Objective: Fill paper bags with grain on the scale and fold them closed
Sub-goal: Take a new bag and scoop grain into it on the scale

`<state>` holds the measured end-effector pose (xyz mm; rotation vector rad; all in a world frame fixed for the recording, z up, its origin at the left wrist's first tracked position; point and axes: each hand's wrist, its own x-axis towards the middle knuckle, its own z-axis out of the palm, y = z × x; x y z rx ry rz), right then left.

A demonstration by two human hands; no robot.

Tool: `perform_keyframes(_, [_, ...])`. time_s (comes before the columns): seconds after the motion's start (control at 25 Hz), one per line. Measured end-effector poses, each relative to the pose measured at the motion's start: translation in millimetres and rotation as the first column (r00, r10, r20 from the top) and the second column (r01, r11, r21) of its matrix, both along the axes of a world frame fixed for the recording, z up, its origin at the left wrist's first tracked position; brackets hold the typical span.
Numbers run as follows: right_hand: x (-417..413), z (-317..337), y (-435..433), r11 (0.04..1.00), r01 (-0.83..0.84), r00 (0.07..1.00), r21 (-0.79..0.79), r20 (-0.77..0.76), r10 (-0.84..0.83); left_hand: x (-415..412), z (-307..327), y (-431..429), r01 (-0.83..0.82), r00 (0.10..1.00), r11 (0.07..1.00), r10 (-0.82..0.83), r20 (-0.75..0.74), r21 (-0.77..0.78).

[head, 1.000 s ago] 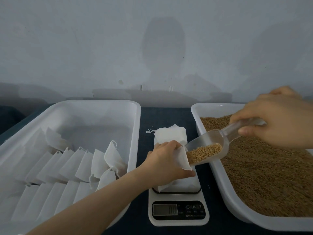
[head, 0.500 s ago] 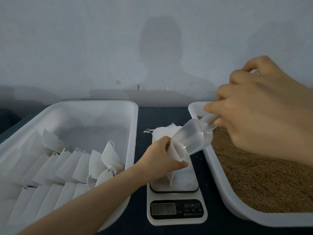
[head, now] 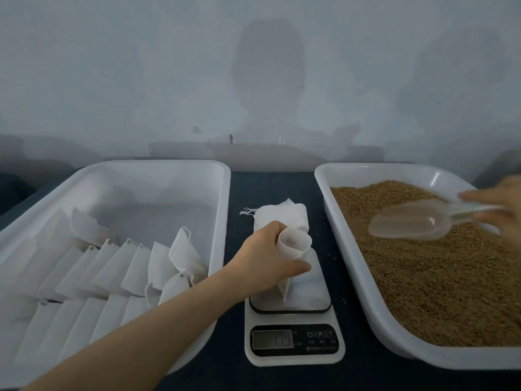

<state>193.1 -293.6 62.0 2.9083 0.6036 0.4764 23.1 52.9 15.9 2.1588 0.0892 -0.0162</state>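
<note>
Scale (head: 294,344) — flanked by bag tray (head: 225,210), grain tray (head: 321,182).

A pale grey-blue wall (head: 112,66) fills the upper half, mottled with darker patches and carrying a soft head-shaped shadow (head: 269,71). Below it lies a dark blue surface (head: 282,190). Two white plastic trays stand on it, the left tray (head: 158,164) and the right tray (head: 366,165), well apart, with a strip of surface between them.
</note>
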Motion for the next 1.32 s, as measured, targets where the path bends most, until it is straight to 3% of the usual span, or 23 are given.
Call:
perform_keyframes(0.04, [6, -4, 5, 0.996, 0.077, 0.987, 0.046, -0.148, -0.069, 0, 0, 0, 0.001, 1.0, 1.0, -0.001, 0.003, 0.001])
perform_keyframes(0.08, [-2, -11, 2, 0.993, 0.118, 0.98, 0.019, -0.163, -0.113, -1, 0, 0, 0.001, 1.0, 1.0, -0.001, 0.007, -0.001])
perform_keyframes(0.2, [-35, -28, -1, 0.974, 0.207, 0.978, -0.088, 0.0, -0.208, -1, 0, 0, -0.01, 1.0, 1.0, 0.01, 0.014, -0.002])
perform_keyframes(0.28, [-42, -40, 12, 0.99, 0.142, 0.984, 0.005, 0.108, -0.142, -1, 0, 0, -0.015, 1.0, 1.0, 0.015, 0.011, -0.003])
perform_keyframes(0.44, [-47, -51, 21, 0.981, 0.184, 0.982, 0.064, -0.063, -0.18, 0, 0, 0, -0.014, 1.0, 1.0, 0.014, 0.008, -0.012])
perform_keyframes(0.52, [-46, -51, 18, 0.957, 0.239, 0.953, 0.166, -0.231, -0.198, 0, 0, -1, -0.013, 1.0, 1.0, 0.013, 0.009, -0.012])
perform_keyframes(0.68, [-57, -45, 15, 0.88, 0.317, 0.91, 0.354, -0.374, -0.178, 0, 0, 0, -0.011, 1.0, 1.0, 0.011, 0.002, -0.02])
perform_keyframes(1.32, [-58, -36, 23, 0.857, 0.323, 0.902, 0.402, -0.405, -0.151, 0, -1, 0, -0.004, 1.0, 1.0, 0.004, -0.025, -0.018])
